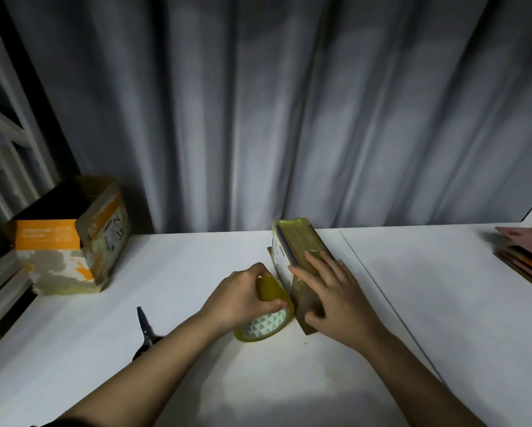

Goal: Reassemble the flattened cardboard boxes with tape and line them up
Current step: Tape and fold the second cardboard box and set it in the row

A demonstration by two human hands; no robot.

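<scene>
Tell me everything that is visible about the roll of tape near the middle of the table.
The tape roll is a wide ring of yellowish, glossy tape around a white core printed with small green triangles. It rests tilted on the white table, its open face toward the camera, right beside the small cardboard box. The left hand grips it from above, fingers curled over its top and thumb on its edge.

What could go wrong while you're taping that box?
1. The left hand grips the tape roll right against the box; pulled crooked, the tape may wrinkle or stick to itself.
2. The right hand lies flat on the box, which looks narrow and upright; if the pressing eases, it might tip or slide.
3. The scissors lie close beside the left forearm, so the arm could bump them.
</scene>
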